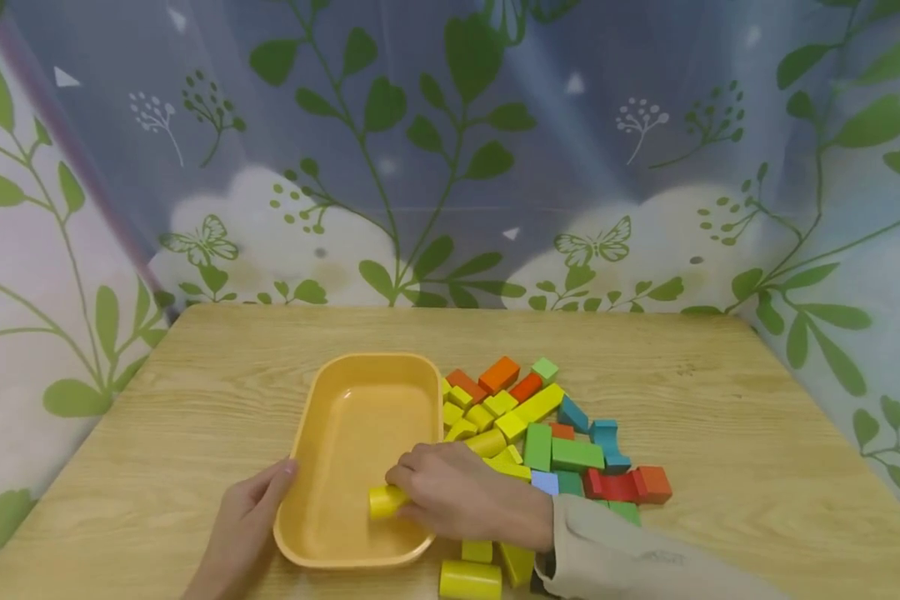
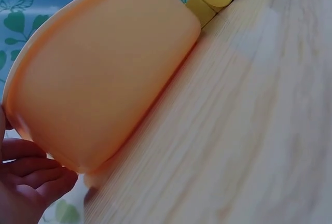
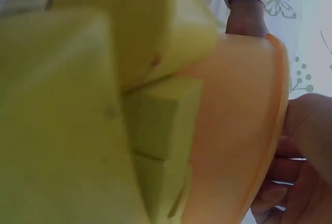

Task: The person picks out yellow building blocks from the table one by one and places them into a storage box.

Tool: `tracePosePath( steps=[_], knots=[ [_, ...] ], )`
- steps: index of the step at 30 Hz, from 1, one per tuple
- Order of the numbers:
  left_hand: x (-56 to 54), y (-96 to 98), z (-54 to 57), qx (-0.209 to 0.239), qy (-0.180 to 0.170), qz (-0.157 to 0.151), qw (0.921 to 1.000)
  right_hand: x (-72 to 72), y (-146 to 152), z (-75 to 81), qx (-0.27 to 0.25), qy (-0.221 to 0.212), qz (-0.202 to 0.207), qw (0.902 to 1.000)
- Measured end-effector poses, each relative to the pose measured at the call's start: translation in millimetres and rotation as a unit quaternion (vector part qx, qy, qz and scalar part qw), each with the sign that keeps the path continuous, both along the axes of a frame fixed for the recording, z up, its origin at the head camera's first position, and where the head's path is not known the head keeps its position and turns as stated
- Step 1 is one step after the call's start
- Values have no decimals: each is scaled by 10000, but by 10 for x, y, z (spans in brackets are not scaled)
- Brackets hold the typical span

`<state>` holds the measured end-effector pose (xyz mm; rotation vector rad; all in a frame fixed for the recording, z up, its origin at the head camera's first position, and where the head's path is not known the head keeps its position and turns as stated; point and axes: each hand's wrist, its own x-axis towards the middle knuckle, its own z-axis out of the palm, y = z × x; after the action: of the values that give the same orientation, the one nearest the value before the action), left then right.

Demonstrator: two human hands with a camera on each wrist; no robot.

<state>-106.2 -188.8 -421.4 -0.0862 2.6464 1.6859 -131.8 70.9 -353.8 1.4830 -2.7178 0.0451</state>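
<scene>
A yellow-orange plastic tray (image 1: pixel 360 417) lies on the wooden table. My left hand (image 1: pixel 243 521) grips its left side, thumb at the rim; in the left wrist view the fingers of that hand (image 2: pixel 36 177) rest against the outer wall. My right hand (image 1: pixel 457 492) reaches over the tray's right rim and holds a yellow cylinder block (image 1: pixel 386 502) low inside the tray. The far end of that cylinder is hidden by the fingers. In the right wrist view the right hand (image 3: pixel 306 156) shows beside the rim, while the held cylinder is out of sight.
Many coloured blocks lie right of the tray: yellow ones close by, green blocks (image 1: pixel 577 454), a blue arch (image 1: pixel 606 442) and a red arch (image 1: pixel 611 485) farther right. A yellow cylinder (image 1: pixel 470 579) lies near the front edge. A leaf-patterned curtain (image 1: pixel 450 167) hangs behind the table.
</scene>
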Motion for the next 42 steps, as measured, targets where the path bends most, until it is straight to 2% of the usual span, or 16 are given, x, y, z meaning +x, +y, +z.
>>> tracePosePath(
  steps=[3, 7, 11, 13, 16, 17, 19, 22, 24, 25, 28, 31, 34, 36, 38, 42],
  knots=[
    [6, 3, 10, 82, -126, 94, 9998, -18, -47, -30, 112, 159, -69, 9998],
    [23, 10, 25, 114, -373, 229, 9990, -32, -85, -35, 132, 15, -226, 9997],
    [59, 21, 67, -184, -635, 372, 9971, -40, -119, -48, 241, -114, -346, 9990],
    [76, 23, 92, -357, -736, 348, 9960, -41, -134, -54, 330, -91, -404, 9986],
    [103, 9, 125, -593, -785, 102, 9951, -36, -124, -54, 302, 26, -378, 9988],
    [113, -1, 132, -614, -835, -27, 9946, -34, -101, -51, 138, 59, -316, 9994],
    [130, -25, 146, -647, -890, -267, 9936, -41, -16, -48, -562, 183, -112, 9982],
    [139, -64, 171, -450, -1115, -487, 9915, -42, 243, -14, -1710, 304, 5, 9848],
    [134, -91, 187, -358, -1117, -499, 9918, -10, 481, 22, -2120, 15, -232, 9770],
    [130, -104, 198, -336, -1126, -462, 9920, 25, 606, 44, -2091, -209, -486, 9765],
    [135, -139, 231, -264, -1126, -292, 9929, 198, 935, 81, -1492, -1222, -1260, 9731],
    [152, -160, 249, -303, -1029, -216, 9940, 391, 1110, 40, -879, -1944, -1405, 9668],
    [156, -158, 241, -294, -913, -194, 9952, 517, 1158, -50, -433, -1962, -932, 9752],
    [155, -146, 231, -271, -876, -160, 9957, 549, 1156, -110, -221, -1723, -626, 9828],
    [150, -136, 210, -260, -786, -182, 9964, 557, 1150, -154, -44, -1472, -436, 9881],
    [148, -111, 198, -262, -696, -209, 9970, 539, 1131, -191, -27, -1420, -334, 9893]
  ],
)
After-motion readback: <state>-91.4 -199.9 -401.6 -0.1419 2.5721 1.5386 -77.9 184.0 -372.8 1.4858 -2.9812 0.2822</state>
